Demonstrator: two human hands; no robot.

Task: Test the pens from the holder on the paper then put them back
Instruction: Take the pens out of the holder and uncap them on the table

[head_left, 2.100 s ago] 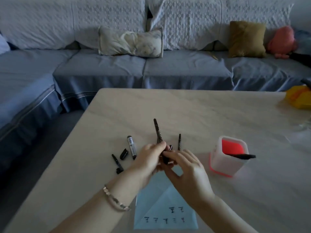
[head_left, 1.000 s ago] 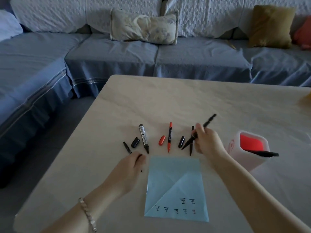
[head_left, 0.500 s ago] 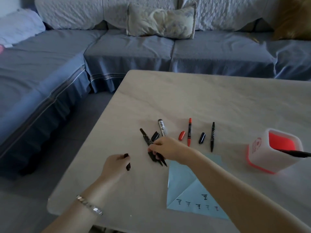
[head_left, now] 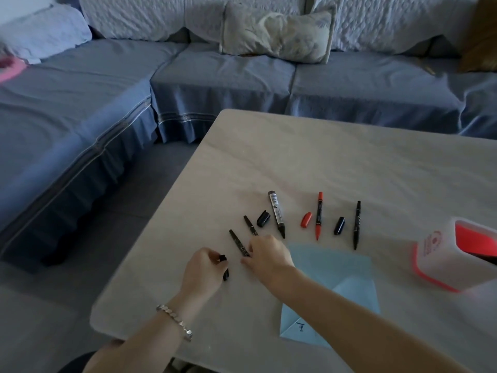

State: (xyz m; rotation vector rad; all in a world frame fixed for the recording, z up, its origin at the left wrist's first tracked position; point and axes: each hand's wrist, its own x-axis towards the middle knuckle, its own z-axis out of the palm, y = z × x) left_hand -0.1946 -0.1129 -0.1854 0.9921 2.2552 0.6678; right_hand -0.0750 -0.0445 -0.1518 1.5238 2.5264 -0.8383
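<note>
Pale worktop [head_left: 322, 162], blue paper [head_left: 330, 267] nearest. Left hand [head_left: 203, 273] pinches a black cap [head_left: 224, 267]; right hand [head_left: 269, 255] fingers close on a thin black pen [head_left: 238, 243]. Other pens lie uncapped beyond, holder [head_left: 441, 251] far right. Recapping looks underway: next, line cap onto tip.

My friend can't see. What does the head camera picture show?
The right hand sets a thin black pen on a pale table beside uncapped pens; the left hand pinches a small black cap.
</note>
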